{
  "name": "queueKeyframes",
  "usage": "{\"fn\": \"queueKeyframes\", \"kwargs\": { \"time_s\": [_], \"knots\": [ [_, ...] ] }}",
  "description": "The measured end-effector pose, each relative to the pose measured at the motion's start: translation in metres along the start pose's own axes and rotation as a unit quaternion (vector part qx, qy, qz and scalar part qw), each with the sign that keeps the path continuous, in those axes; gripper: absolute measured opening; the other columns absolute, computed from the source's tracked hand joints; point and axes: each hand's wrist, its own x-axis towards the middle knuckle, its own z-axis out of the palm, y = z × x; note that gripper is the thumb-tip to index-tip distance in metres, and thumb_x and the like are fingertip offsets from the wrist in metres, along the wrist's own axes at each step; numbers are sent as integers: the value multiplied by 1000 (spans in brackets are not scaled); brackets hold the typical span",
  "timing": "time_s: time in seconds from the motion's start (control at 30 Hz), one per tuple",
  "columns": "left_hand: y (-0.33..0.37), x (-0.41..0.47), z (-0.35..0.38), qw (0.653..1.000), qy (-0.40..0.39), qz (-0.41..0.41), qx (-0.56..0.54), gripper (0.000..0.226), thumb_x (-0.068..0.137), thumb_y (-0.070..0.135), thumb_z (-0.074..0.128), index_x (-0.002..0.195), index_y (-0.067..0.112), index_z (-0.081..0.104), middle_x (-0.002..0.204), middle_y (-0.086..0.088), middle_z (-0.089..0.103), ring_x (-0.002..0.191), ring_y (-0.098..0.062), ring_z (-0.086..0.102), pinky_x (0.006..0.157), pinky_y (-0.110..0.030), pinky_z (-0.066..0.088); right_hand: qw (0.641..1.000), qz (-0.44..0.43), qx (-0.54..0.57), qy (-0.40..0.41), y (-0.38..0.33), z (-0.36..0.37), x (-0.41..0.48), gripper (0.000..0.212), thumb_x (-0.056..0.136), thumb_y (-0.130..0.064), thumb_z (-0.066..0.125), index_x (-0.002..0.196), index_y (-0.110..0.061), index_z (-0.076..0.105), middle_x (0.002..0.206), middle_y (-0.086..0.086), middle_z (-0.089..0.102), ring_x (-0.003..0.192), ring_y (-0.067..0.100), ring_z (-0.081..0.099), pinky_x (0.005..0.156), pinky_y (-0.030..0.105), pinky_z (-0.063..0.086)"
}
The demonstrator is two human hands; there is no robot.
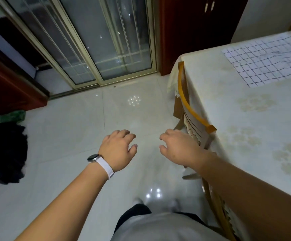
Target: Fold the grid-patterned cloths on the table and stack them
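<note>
A white cloth with a dark grid pattern (pixel 266 60) lies spread flat on the table (pixel 245 127) at the upper right, running off the frame's right edge. My left hand (pixel 118 148), with a watch on the wrist, hovers over the floor with loosely curled fingers and holds nothing. My right hand (pixel 177 146) hangs beside it, just left of the table's edge, also relaxed and empty. Both hands are well short of the cloth.
A wooden chair (pixel 191 112) is tucked against the table's left side, close to my right hand. A cream tablecloth covers the table. Glossy white floor tiles (pixel 82 129) lie ahead. Dark and green clothes (pixel 3 150) are heaped at the left. Sliding glass doors (pixel 92 40) stand beyond.
</note>
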Motion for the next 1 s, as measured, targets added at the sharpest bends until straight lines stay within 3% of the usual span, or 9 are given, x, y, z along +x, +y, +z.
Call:
{"fn": "queueKeyframes", "kwargs": {
  "time_s": [0.23, 0.57, 0.77, 1.0],
  "knots": [
    [-37, 76, 4, 1000, -14, 12, -1, 63, 78, 51, 24, 120, 24, 62, 123, 0, 61, 112, -27, 54, 88, -38, 42, 999, 31, -3, -14, 2, -13, 72, 38, 94, -42, 41, 119, -17, 56, 117, 5, 55, 107, 26, 53, 87, 40, 48],
    [-142, 204, -21, 997, -4, 72, -30, 73, 76, 58, 16, 121, 25, 62, 128, 0, 59, 117, -26, 52, 92, -38, 39, 996, 87, -12, -8, -30, -59, 206, 42, 95, -44, 42, 127, -20, 54, 123, 5, 54, 116, 28, 52, 93, 41, 47],
    [-200, 268, -48, 995, -9, 99, 4, 47, 94, 49, 39, 133, 28, 52, 140, 3, 49, 127, -22, 43, 100, -35, 33, 993, 118, 2, 25, -46, -86, 268, 42, 94, -45, 45, 127, -21, 55, 122, 4, 55, 114, 28, 53, 89, 42, 49],
    [-220, 321, -63, 993, 9, 121, -10, 51, 91, 49, 34, 129, 24, 56, 136, -1, 54, 122, -25, 49, 99, -38, 36, 989, 146, 4, 35, -34, -112, 318, 44, 95, -45, 44, 130, -21, 53, 121, 2, 56, 113, 26, 54, 90, 41, 49]
  ]
}}
